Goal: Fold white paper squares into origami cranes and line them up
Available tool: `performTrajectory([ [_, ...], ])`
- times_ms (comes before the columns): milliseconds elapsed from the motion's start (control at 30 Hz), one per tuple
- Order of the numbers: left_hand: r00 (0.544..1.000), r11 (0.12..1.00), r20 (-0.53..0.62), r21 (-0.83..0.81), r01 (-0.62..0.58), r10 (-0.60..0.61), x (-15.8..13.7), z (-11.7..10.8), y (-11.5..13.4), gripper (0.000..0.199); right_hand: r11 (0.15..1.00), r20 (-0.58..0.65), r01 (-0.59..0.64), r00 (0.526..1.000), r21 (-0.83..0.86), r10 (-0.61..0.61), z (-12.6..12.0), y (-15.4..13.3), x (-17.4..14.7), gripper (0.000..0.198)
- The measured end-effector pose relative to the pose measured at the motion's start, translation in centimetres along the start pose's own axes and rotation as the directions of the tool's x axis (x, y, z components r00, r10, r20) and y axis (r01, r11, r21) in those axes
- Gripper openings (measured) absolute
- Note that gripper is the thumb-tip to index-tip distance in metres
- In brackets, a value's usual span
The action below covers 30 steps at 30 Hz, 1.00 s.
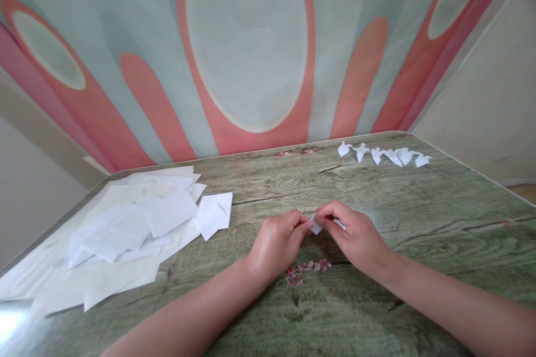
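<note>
So the little paper piece [317, 227] is tiny, plain white, and mostly buried behind fingertips. What pokes out between the two hands looks like a small, pale, flattish bit with straight edges and a corner angled down toward the viewer. Can't make out individual creases at this size, so no clue on the exact shape. It's right around the middle of the tabletop [259, 181], just beyond a printed patch of pink flowers [309, 269].

Left hand [277, 241] has a pinch grip on its left side, thumb and fingertips closed up on it. Right hand [355, 234] has the other side, thumb and index tips together on the paper, with a bit of a gap showing behind them.

Further out, a wonky row of folded white papers [377, 156], about six of them, pointy little things, sits by the far right edge. Over on the left is a big messy spread of white sheets [121, 273] with smaller pieces on top, and a couple of overlapping squares [215, 215] at its right side. Tabletop's greenish-brown wood grain, up against a coral and grey-green patterned backdrop [247, 39].
</note>
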<state>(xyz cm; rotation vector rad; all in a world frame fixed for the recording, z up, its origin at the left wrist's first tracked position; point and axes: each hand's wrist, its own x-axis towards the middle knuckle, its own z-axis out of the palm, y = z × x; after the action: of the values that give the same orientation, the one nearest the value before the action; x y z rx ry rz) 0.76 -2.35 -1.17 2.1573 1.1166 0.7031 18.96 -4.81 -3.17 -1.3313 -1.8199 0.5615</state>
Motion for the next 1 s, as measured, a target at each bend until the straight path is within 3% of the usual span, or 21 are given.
performTrajectory([
  [133, 1.0, 0.998, 0.028, 0.066, -0.013, 0.011, -0.21, 0.05, -0.14, 0.023, 1.0, 0.003, -0.005, 1.0, -0.003, 0.005, -0.07, 0.04, 0.03, 0.008],
  [700, 0.998, 1.0, 0.067, -0.019, 0.012, -0.011, 0.1, 0.21, 0.05, 0.031, 0.998, 0.017, -0.053, 0.998, 0.023, 0.053, -0.17, -0.31, 0.1, 0.009],
  [1000, 0.998, 0.998, 0.061, -0.052, 0.035, -0.032, 0.28, 0.27, -0.03, 0.023, 0.997, 0.015, -0.067, 0.998, 0.037, 0.066, -0.12, -0.57, 0.22, 0.009],
])
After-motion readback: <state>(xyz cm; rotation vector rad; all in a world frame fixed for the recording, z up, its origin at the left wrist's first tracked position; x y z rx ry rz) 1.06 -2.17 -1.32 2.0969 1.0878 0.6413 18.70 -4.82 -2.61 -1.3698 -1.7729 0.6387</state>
